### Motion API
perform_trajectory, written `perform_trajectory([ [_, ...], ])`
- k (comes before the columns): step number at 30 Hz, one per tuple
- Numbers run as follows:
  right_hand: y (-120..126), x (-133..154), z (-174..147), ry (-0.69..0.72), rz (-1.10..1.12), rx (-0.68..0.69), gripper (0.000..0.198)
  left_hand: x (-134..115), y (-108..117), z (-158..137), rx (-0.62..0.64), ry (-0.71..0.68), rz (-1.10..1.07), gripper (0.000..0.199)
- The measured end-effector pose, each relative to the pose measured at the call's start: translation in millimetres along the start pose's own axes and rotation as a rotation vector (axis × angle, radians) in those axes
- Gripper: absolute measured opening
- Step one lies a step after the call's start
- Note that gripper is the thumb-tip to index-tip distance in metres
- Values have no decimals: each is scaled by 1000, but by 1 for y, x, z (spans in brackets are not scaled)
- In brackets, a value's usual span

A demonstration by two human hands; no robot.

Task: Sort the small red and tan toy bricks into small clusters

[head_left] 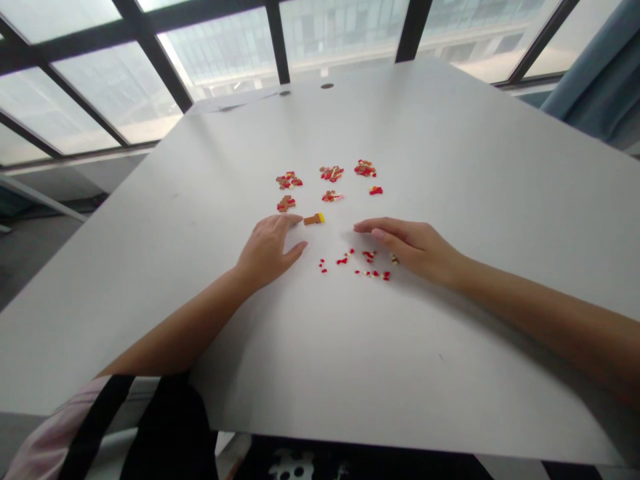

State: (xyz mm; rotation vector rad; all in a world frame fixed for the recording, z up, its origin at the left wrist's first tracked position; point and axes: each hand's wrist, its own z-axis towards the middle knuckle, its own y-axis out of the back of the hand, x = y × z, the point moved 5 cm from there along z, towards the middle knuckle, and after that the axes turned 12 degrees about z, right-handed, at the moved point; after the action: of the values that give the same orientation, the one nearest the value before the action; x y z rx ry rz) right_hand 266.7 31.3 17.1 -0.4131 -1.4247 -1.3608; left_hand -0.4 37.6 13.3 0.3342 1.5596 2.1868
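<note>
My left hand [273,248] rests on the white table with thumb and fingers apart, holding nothing. Just beyond its index fingertip lies a small brown piece with a yellow end [314,219], which looks like joined building bricks. Whether the fingertip touches it I cannot tell. Over on the right, my right hand [413,243] is empty, its fingers stretched out toward the left. Below and beside that hand are scattered tiny red and cream pieces [369,255]. A small brownish piece [395,259] sits right by its lower edge.
Farther back on the table [475,167] are three small heaps of brown and red pieces: a left heap [289,180], a middle heap [331,173] and a right heap [365,168]. Smaller clusters lie in front, including a brown one [286,203] and a red one [376,191]. Windows stand behind.
</note>
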Motion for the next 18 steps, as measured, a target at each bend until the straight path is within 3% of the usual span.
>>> perform_trajectory([
  [7, -30, 15, -3, -47, 139, 58, 44, 0, 2, 1, -3, 0, -3, 38],
  [12, -23, 2, 0, -108, 377, -69, 35, -1, 2, 1, 1, 4, 1, 38],
  [15, -15, -3, 1, -97, 305, -107, 33, 0, 1, 1, 4, 0, 1, 38],
  [18, -19, 7, 1, 40, 119, 27, 34, 0, 0, 1, 0, -6, 3, 38],
])
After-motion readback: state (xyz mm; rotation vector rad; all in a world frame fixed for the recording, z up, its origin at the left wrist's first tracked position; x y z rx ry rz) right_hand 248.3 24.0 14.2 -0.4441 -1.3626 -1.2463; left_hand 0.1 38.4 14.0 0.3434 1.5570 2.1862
